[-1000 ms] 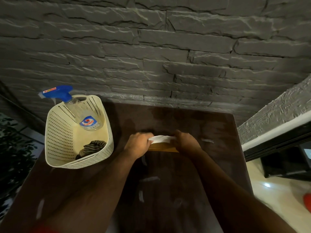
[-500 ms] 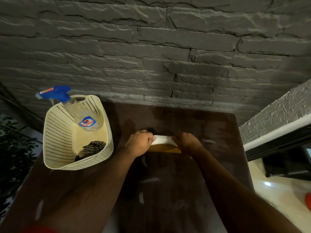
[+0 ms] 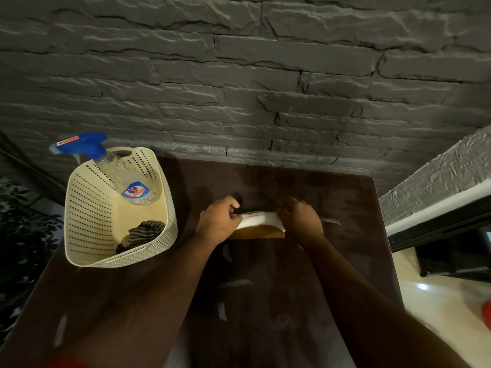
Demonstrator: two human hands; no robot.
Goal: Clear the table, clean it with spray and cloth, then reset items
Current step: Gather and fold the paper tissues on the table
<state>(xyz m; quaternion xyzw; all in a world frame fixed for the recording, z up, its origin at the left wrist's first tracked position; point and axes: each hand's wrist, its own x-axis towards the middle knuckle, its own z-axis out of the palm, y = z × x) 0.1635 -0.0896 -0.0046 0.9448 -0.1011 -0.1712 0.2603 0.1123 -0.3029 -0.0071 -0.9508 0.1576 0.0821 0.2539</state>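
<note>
Both hands have edged slightly up the desk (image 3: 265,301); left hand (image 3: 218,221) and right hand (image 3: 301,219) each hold a grip on the white-topped brown holder (image 3: 259,225) at mid-frame. Farther, upper left, the basket (image 3: 87,216) holds spray bottle (image 3: 132,187) and cloth (image 3: 143,231).

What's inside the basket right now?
In the basket: a spray bottle leaning on the far wall, nozzle over the rim, and a striped cloth in the near corner. Anything under the cloth is hidden.

Cream dotted basket (image 3: 90,208), blue-topped spray bottle (image 3: 106,166), striped, perhaps brown cloth (image 3: 143,232), dark brown table (image 3: 265,288)
</note>
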